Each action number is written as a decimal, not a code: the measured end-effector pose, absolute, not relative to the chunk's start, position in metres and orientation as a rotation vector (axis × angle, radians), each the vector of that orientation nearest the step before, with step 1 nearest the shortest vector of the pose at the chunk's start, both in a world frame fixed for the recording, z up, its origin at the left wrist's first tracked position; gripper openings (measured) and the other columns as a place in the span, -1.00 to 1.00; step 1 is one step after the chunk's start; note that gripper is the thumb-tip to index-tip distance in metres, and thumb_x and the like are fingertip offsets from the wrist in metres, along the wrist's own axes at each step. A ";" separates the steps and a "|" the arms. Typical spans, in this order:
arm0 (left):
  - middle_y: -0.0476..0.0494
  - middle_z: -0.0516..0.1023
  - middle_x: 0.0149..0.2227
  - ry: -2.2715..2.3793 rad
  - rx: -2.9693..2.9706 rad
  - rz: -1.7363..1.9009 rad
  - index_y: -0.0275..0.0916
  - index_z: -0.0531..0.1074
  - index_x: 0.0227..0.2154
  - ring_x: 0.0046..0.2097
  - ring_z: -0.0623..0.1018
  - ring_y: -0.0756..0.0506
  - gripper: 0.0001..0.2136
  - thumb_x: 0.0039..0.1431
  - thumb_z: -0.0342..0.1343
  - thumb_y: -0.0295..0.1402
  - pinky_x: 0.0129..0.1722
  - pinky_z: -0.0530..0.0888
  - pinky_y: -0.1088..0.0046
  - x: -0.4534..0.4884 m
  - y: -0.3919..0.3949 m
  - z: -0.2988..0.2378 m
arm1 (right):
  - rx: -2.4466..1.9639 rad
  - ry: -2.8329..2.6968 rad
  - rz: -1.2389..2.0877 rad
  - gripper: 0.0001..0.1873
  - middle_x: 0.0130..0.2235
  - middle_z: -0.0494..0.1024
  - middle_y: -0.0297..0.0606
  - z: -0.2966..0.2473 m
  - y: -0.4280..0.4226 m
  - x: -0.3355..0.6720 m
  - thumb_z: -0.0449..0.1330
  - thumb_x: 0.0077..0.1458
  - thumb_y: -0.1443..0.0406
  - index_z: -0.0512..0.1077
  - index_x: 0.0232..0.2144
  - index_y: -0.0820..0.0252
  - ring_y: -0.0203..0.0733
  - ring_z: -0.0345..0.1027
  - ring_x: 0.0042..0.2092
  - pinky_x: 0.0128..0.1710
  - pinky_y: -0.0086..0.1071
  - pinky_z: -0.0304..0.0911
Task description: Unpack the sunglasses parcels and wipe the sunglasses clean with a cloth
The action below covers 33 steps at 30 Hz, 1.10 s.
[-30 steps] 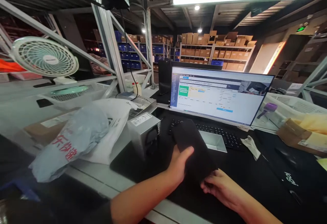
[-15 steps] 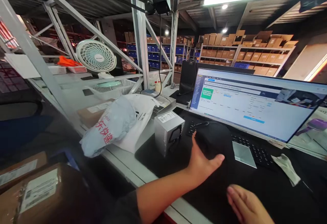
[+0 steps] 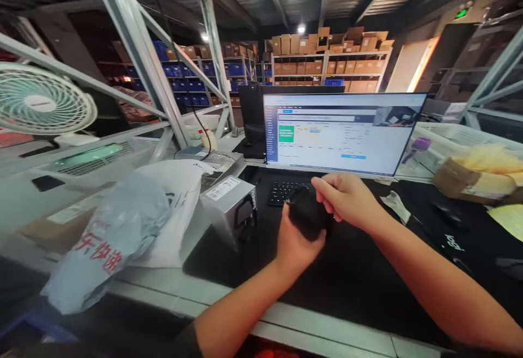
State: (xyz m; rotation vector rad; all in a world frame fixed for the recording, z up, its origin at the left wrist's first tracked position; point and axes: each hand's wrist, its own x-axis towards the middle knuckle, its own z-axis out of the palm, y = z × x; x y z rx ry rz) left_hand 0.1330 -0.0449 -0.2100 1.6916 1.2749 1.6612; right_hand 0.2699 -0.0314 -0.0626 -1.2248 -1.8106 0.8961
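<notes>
My left hand (image 3: 300, 243) is wrapped around a black rounded case (image 3: 308, 213) from below and the left, holding it above the black desk mat (image 3: 327, 287). At the upper right edge of the case is my right hand (image 3: 343, 197), its fingers curled and pinched together against it. What lies between those fingertips is too small to make out. A grey box (image 3: 229, 211) with a picture of headphones on its side stands left of the case. Behind the hands, the black keyboard (image 3: 281, 192) is partly hidden.
A monitor (image 3: 330, 134) stands at the back of the desk. To the left lie a grey plastic bag (image 3: 118, 227) with red lettering and a white bag (image 3: 180, 200). A mouse (image 3: 448, 214) and an open carton (image 3: 461, 178) are on the right. A fan (image 3: 41, 102) stands far left.
The view has swung to the right. My right hand has come up from the lower edge to the case and its fingers have closed there. My left hand still holds the case.
</notes>
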 end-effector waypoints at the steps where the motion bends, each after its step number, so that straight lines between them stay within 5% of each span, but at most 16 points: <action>1: -0.42 0.32 0.23 1.291 1.677 1.667 -0.28 0.00 0.31 0.28 0.33 -0.37 -0.08 -0.08 0.38 -0.28 0.31 0.21 0.01 0.132 -0.041 -0.208 | -1.176 -1.787 0.934 -0.51 -0.75 0.32 -0.46 -0.060 -0.028 0.269 0.14 0.20 0.01 0.37 -0.63 0.20 -0.44 0.11 -0.78 -0.73 -0.56 -0.05; 11: -0.38 0.38 0.19 1.181 1.751 1.496 -0.24 0.12 0.23 0.24 0.39 -0.35 -0.19 -0.09 0.36 -0.29 0.26 0.30 0.07 0.133 -0.063 -0.201 | -1.364 -2.205 0.252 -0.49 -0.64 0.31 -0.37 -0.044 -0.015 0.246 0.16 0.27 0.14 0.31 -0.68 0.21 -0.36 0.19 -0.58 -0.48 -0.44 0.06; 16: -0.25 0.49 0.12 1.074 1.174 1.595 -0.21 0.24 0.16 0.20 0.45 -0.25 -0.39 0.07 0.28 -0.19 0.25 0.31 0.14 0.121 -0.072 -0.206 | -1.044 -2.151 0.504 -0.63 -0.42 0.51 -0.32 -0.088 -0.070 0.266 -0.06 0.40 0.22 0.44 -0.37 0.18 -0.28 0.39 -0.41 -0.37 -0.41 0.28; 18: -0.21 0.57 0.00 1.047 0.860 1.663 -0.21 0.33 0.08 0.08 0.54 -0.25 -0.47 0.06 0.26 -0.16 0.16 0.40 0.14 0.119 -0.075 -0.214 | -1.024 -2.236 0.524 -0.71 -0.19 0.58 -0.20 -0.120 -0.083 0.273 -0.06 0.36 0.33 0.47 -0.15 0.18 -0.18 0.48 -0.17 -0.15 -0.29 0.39; 22: -0.08 0.62 -0.22 0.920 0.412 1.737 -0.18 0.45 -0.11 -0.10 0.60 -0.20 -0.59 -0.10 0.27 -0.27 0.01 0.49 0.19 0.125 -0.090 -0.232 | -1.082 -2.312 0.305 -0.49 0.28 0.27 0.07 -0.167 -0.076 0.278 0.02 0.30 0.35 0.18 0.27 0.28 0.06 0.15 0.31 0.28 0.01 0.16; 27: -0.02 0.56 -0.41 0.826 0.355 1.541 -0.21 0.47 -0.47 -0.20 0.57 -0.17 -0.81 -0.28 0.21 -0.36 0.03 0.47 0.17 0.140 -0.120 -0.255 | -1.174 -2.460 0.301 -0.25 0.13 0.41 0.08 -0.177 -0.053 0.287 0.38 0.03 0.06 0.30 0.18 0.24 0.24 0.30 0.16 0.14 0.14 0.26; 33: -0.08 0.51 -0.48 0.784 0.285 1.275 -0.24 0.44 -0.61 -0.22 0.54 -0.16 -0.90 -0.19 0.23 -0.35 0.09 0.42 0.13 0.153 -0.144 -0.266 | -1.068 -2.547 0.274 -0.48 0.01 0.46 -0.04 -0.192 -0.060 0.288 0.31 0.03 0.32 0.37 0.06 0.24 0.08 0.33 0.04 0.07 -0.02 0.30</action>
